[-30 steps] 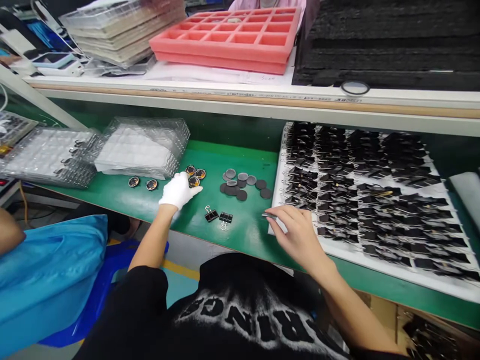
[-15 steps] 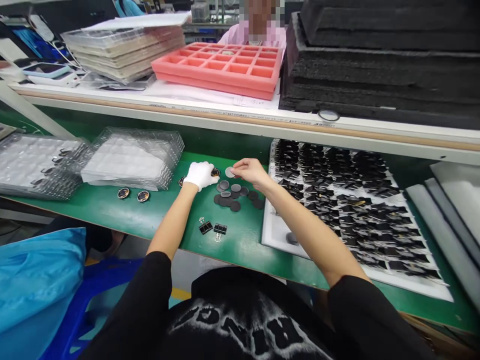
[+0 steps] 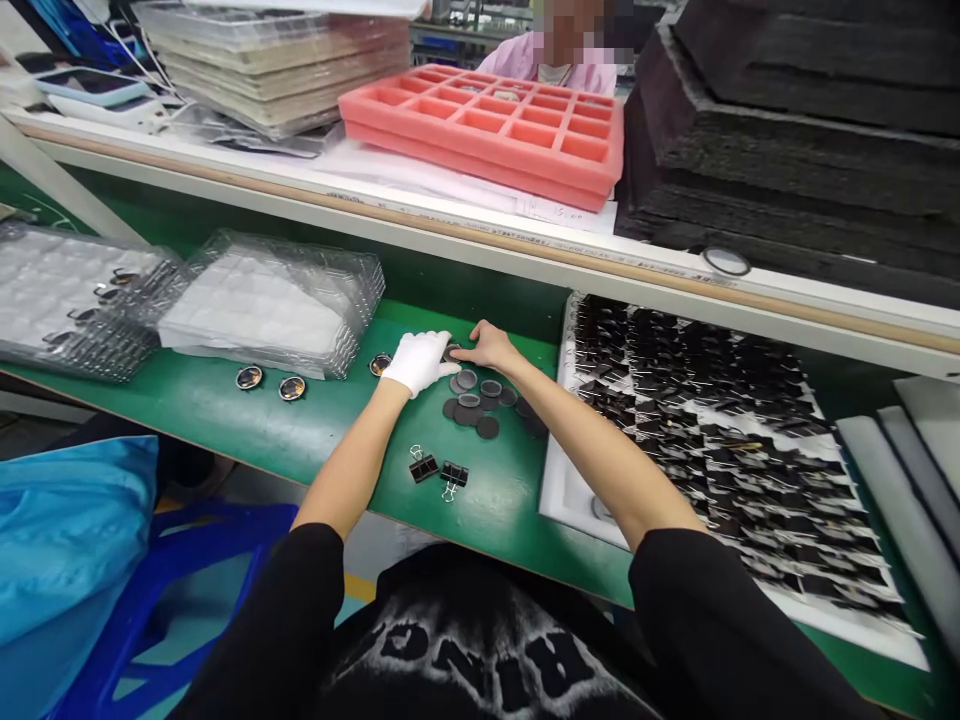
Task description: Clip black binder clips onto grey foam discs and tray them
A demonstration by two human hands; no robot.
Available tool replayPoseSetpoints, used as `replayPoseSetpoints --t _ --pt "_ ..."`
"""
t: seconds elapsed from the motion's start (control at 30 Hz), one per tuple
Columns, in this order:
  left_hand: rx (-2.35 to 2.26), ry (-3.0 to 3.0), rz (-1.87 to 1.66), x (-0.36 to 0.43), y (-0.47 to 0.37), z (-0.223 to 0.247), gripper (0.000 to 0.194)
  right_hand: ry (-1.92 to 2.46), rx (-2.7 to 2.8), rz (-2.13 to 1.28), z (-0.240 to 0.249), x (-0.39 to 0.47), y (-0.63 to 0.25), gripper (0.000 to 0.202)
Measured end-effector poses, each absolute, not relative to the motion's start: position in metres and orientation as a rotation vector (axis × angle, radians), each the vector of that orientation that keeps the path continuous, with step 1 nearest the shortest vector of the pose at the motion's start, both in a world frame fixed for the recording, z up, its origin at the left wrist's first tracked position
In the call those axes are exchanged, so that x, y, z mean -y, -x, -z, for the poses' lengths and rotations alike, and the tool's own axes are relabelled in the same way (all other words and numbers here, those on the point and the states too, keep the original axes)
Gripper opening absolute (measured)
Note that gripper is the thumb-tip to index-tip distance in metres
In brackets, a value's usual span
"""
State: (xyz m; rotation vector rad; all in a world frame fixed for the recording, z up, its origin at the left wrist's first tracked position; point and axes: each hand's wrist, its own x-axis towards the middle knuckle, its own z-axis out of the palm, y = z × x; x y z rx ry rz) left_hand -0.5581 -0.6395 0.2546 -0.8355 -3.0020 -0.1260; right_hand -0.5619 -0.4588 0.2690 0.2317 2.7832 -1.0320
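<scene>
Green bench, left hand (gloved), right hand, disc between

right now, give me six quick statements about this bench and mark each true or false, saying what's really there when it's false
1. The left hand is gloved in white. True.
2. The right hand is gloved too. False: the right hand is bare.
3. Two black binder clips lie on the green tabletop. True.
4. The dark discs lie left of the left hand. False: the dark discs lie to its right.
5. Rimmed round pieces lie left of the left hand. True.
6. The red compartment tray sits under the shelf. False: the red compartment tray is on top of the shelf.
</scene>
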Motion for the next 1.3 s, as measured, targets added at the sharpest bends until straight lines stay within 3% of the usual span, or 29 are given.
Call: replayPoseSetpoints --t 0.13,0.23,0.37,0.47,0.63,0.8,0.97,1.1,1.3 --pt "2.996 0.775 0.137 0.640 0.554 -0.253 0.065 -0.086 -2.989 0.704 -0.293 0.461 0.531 0.039" --pt "2.962 0.767 0.142 0.639 0.552 -0.252 0.072 0.515 -2.910 0.653 -0.303 0.471 0.480 0.027" --pt "2.979 0.769 0.204 0.634 0.551 -0.249 0.080 1.051 -2.624 0.488 -0.289 0.506 0.419 0.044" --pt "2.963 0.751 0.291 0.629 0.552 -0.247 0.081 1.099 -2.530 0.450 -0.281 0.524 0.411 0.015" --pt "2.956 0.711 0.397 0.626 0.555 -0.245 0.083 0.572 -2.751 0.927 -0.308 0.483 0.454 0.015" --pt "2.924 0.732 0.481 0.626 0.558 -0.243 0.083 -0.275 -2.845 0.953 -0.304 0.423 0.512 0.024" --pt "2.928 0.743 0.506 0.628 0.558 -0.241 0.083 -0.339 -2.755 0.817 -0.290 0.410 0.541 0.033" --pt "2.929 0.798 0.529 0.624 0.559 -0.242 0.083 -0.573 -3.000 0.767 -0.291 0.422 0.559 0.056" --pt "2.970 0.879 0.468 0.616 0.561 -0.247 0.083 -0.802 -2.991 0.976 -0.259 0.459 0.580 0.056"
